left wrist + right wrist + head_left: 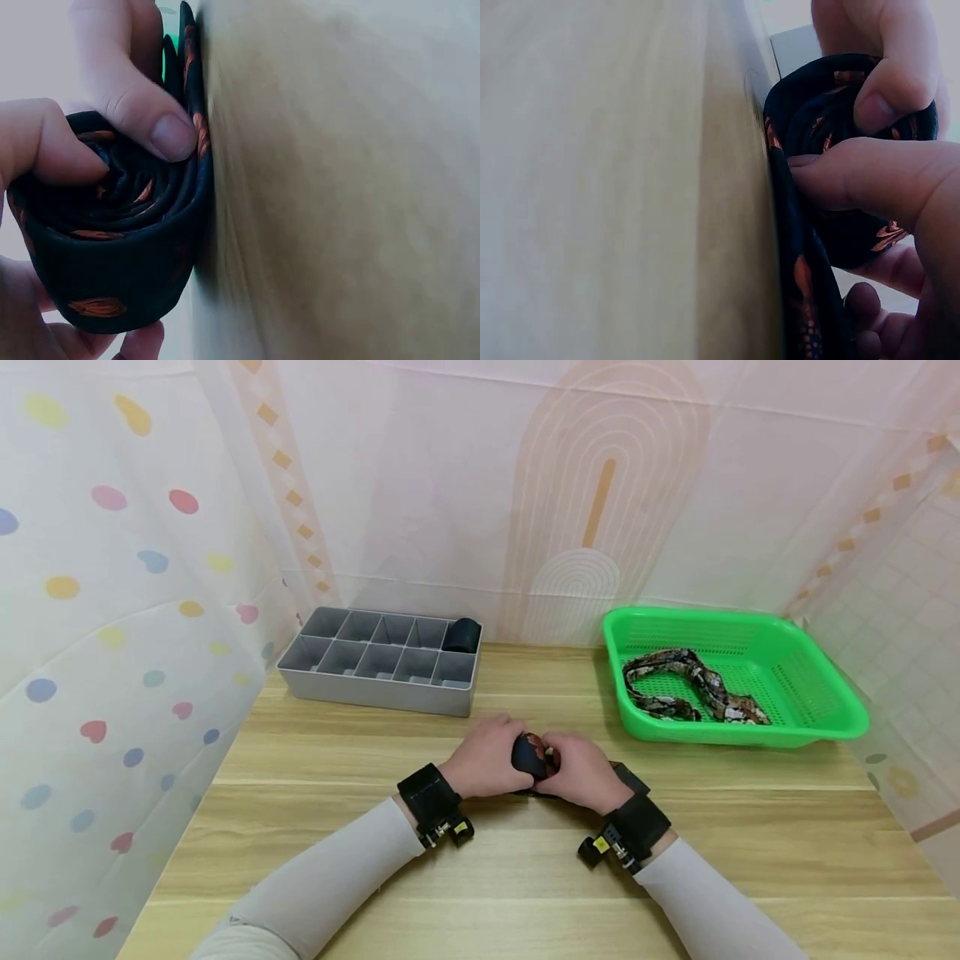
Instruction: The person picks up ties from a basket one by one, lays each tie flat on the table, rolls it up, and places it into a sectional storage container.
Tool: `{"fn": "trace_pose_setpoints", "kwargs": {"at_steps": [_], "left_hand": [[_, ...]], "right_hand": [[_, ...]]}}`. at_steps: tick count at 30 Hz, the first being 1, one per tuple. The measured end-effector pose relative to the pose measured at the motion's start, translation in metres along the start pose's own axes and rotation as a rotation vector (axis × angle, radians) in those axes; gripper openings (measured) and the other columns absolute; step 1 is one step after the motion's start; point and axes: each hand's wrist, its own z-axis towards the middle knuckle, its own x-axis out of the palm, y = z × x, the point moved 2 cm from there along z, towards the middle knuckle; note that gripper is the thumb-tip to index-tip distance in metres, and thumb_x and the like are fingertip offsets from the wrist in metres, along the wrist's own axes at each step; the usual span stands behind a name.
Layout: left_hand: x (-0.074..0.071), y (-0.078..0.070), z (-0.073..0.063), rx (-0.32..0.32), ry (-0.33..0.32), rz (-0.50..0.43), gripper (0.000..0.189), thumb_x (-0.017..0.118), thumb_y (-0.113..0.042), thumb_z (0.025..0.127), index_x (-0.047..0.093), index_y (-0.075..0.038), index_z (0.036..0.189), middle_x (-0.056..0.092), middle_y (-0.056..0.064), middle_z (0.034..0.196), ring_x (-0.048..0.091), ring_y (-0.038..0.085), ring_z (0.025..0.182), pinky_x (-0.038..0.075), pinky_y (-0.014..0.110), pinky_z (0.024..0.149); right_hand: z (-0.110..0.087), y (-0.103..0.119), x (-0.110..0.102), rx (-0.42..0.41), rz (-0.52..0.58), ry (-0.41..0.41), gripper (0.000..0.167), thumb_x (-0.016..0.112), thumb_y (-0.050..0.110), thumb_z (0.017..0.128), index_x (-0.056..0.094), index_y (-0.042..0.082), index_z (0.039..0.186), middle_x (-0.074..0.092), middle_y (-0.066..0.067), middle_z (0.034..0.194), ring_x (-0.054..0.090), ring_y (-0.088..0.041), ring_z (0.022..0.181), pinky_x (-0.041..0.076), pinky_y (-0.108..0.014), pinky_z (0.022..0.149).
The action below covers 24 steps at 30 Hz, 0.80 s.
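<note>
A dark necktie (529, 755) with orange-red motifs is wound into a thick roll on the table, its coils seen end-on in the left wrist view. My left hand (487, 757) grips the roll from the left, fingers curved over its outside. From the right, my right hand (583, 772) pinches the same roll. A flat tail of the necktie (806, 292) runs off the roll along the tabletop, in the right wrist view. In the head view, the tail's dark end (630, 777) shows beyond my right hand; the stretch between is hidden beneath that hand.
At the back left stands a grey divided box (375, 691), with a dark rolled item (462, 635) in its back right compartment. A green plastic basket (810, 731) at the back right holds a patterned strip of cloth (678, 672). Curtains hang behind the wooden table (525, 893).
</note>
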Motion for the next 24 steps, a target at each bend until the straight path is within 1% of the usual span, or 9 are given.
{"fn": "trace_pose_setpoints", "kwargs": {"at_steps": [5,9,11,15,18,21,24], "left_hand": [[0.001,0.000,-0.001,-0.012,0.013,-0.049,0.049,0.082,-0.036,0.073,0.068,-0.012,0.113,0.066,0.005,0.106,0.061,0.023,0.096,0.052,0.036,0.085],[0.000,0.003,0.000,-0.015,0.036,-0.065,0.055,0.087,-0.034,0.073,0.063,-0.011,0.117,0.066,0.005,0.108,0.062,0.022,0.098,0.053,0.035,0.088],[-0.001,0.005,0.001,-0.019,0.057,-0.083,0.060,0.089,-0.031,0.072,0.061,-0.011,0.120,0.066,0.006,0.111,0.063,0.022,0.100,0.054,0.036,0.090],[-0.002,0.011,0.002,-0.028,0.121,-0.113,0.070,0.092,-0.024,0.072,0.058,-0.009,0.131,0.066,0.009,0.124,0.063,0.024,0.108,0.054,0.038,0.096],[-0.003,0.015,0.002,-0.024,0.166,-0.116,0.077,0.092,-0.019,0.071,0.056,-0.008,0.138,0.065,0.011,0.132,0.062,0.025,0.114,0.053,0.039,0.099],[-0.005,0.016,0.002,-0.020,0.186,-0.125,0.078,0.093,-0.015,0.071,0.056,-0.008,0.139,0.065,0.011,0.133,0.061,0.026,0.116,0.053,0.041,0.101],[-0.007,0.015,0.002,-0.010,0.195,-0.116,0.073,0.091,-0.014,0.073,0.058,-0.008,0.138,0.065,0.011,0.130,0.061,0.026,0.114,0.053,0.041,0.100]], "right_hand": [[0.001,0.001,0.002,0.019,-0.007,0.005,0.034,0.092,0.027,0.077,0.066,0.019,0.097,0.056,0.005,0.071,0.050,-0.012,0.062,0.040,-0.028,0.062],[0.002,0.002,0.001,0.030,-0.002,0.012,0.034,0.092,0.030,0.077,0.067,0.019,0.097,0.057,0.005,0.071,0.050,-0.012,0.062,0.041,-0.029,0.062],[0.002,0.002,0.000,0.034,0.010,0.016,0.034,0.093,0.031,0.077,0.068,0.019,0.097,0.059,0.005,0.071,0.052,-0.011,0.063,0.042,-0.029,0.063],[0.001,-0.001,-0.001,0.039,0.026,0.028,0.035,0.094,0.033,0.077,0.068,0.019,0.096,0.063,0.007,0.074,0.055,-0.009,0.066,0.046,-0.029,0.066],[0.000,-0.003,-0.001,0.047,0.034,0.037,0.036,0.095,0.034,0.077,0.068,0.020,0.097,0.065,0.007,0.076,0.057,-0.009,0.067,0.048,-0.030,0.068],[0.001,-0.003,-0.001,0.059,0.045,0.042,0.037,0.095,0.034,0.076,0.069,0.019,0.098,0.065,0.007,0.077,0.057,-0.010,0.067,0.048,-0.030,0.067],[0.000,-0.003,-0.002,0.064,0.049,0.042,0.037,0.094,0.033,0.076,0.069,0.019,0.099,0.065,0.006,0.077,0.057,-0.010,0.068,0.047,-0.031,0.067]]}}
